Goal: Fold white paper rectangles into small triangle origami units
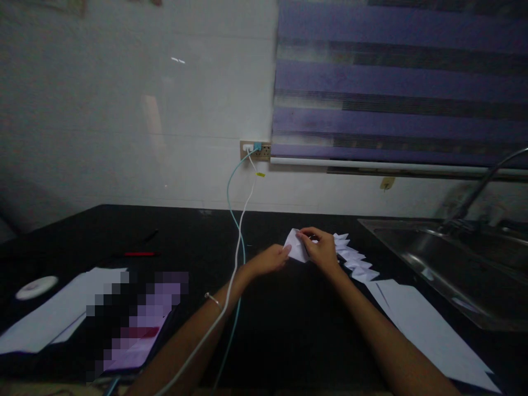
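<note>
Both my hands meet over a black counter [289, 308], holding one small folded white paper piece [296, 246]. My left hand [272, 259] pinches its lower left edge with closed fingers. My right hand [320, 247] grips its right side, fingers curled over the top. Just to the right of my right hand lies a row of several folded white paper pieces [355, 259], overlapping one another. A thin bracelet sits on my left wrist.
White paper sheets lie at the right [429, 330] and the left [49, 316]. A steel sink [454, 264] with a tap sits far right. Two cables [239, 242] run from a wall socket [256, 149] across the counter. A red pen [140, 254] and a white round object [36, 287] lie at the left.
</note>
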`<state>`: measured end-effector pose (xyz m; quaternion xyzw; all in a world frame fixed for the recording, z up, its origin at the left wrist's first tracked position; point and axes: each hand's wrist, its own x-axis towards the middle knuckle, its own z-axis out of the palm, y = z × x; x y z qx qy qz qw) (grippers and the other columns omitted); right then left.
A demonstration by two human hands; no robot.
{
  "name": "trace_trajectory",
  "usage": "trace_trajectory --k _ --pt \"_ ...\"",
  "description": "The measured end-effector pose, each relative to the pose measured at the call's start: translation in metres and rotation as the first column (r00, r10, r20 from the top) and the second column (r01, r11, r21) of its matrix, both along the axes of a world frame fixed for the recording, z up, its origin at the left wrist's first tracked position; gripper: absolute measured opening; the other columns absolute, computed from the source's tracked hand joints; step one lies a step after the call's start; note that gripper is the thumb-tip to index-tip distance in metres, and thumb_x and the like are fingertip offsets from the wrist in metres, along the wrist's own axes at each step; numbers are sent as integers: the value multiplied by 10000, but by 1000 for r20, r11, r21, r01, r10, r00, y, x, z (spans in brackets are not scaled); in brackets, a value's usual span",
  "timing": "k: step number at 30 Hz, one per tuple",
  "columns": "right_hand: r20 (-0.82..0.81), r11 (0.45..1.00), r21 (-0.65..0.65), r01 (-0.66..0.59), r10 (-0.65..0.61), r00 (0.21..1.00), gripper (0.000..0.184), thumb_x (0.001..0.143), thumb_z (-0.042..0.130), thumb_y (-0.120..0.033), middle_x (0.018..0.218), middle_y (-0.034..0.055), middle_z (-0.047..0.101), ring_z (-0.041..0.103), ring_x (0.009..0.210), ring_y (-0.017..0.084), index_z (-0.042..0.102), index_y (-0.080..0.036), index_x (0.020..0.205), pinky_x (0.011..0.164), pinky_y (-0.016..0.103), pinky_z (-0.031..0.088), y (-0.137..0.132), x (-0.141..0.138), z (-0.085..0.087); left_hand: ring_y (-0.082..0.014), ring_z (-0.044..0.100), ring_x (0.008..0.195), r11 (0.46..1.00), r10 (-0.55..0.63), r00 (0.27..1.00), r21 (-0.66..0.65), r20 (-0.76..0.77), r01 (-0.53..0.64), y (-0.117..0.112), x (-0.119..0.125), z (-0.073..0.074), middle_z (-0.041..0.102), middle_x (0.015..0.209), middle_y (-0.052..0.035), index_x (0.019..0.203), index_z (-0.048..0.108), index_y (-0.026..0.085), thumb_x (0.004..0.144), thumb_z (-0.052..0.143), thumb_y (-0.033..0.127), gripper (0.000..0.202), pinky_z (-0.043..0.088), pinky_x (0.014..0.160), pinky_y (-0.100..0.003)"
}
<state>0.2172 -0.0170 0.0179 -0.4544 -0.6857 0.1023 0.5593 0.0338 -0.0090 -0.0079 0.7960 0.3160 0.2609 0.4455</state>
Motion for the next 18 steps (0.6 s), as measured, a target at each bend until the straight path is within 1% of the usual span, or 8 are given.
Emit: trace_trajectory --k 2,5,9,15,18 --pt "24 998 54 24 -25 999 163 807 596 -305 843 52 707 631 739 195 697 -193 870 700 318 474 -3 -1 1 -82 367 441 1000 8 1000 1 0 -8 1 0 -2 422 514 27 606 443 156 863 194 679 634 302 466 -226" --pt "65 996 93 12 -18 998 156 822 570 -282 876 53 695 628 751 193 671 -198 905 713 319 477 -5 -2 3 -81 361 433 1000 11 1000 4 5 -11 3 1 -5 414 509 29 603 437 158 861 185 684 638 297 458 -225" --pt "72 998 63 -5 0 997 131 802 588 -280 862 53 675 607 689 179 648 -194 881 660 309 478 -5 -3 3 -83 365 430 1000 19 1000 3 -17 -18 3 2 -4 412 511 30 606 442 157 851 180 698 649 298 458 -226" --pt "25 999 37 -34 33 999 163 794 600 -286 858 48 654 595 720 177 633 -192 924 658 302 477 -6 -5 5 -88 371 447 1000 29 996 8 -79 -28 -3 1 4 422 520 24 614 447 155 846 169 704 658 287 464 -230" --pt "9 999 14 -52 52 999 175 799 590 -299 832 42 638 589 712 175 625 -195 934 648 300 474 -5 -5 4 -91 379 461 999 41 995 34 -96 -38 -4 0 5 433 523 19 621 460 151 859 179 685 649 276 465 -230"
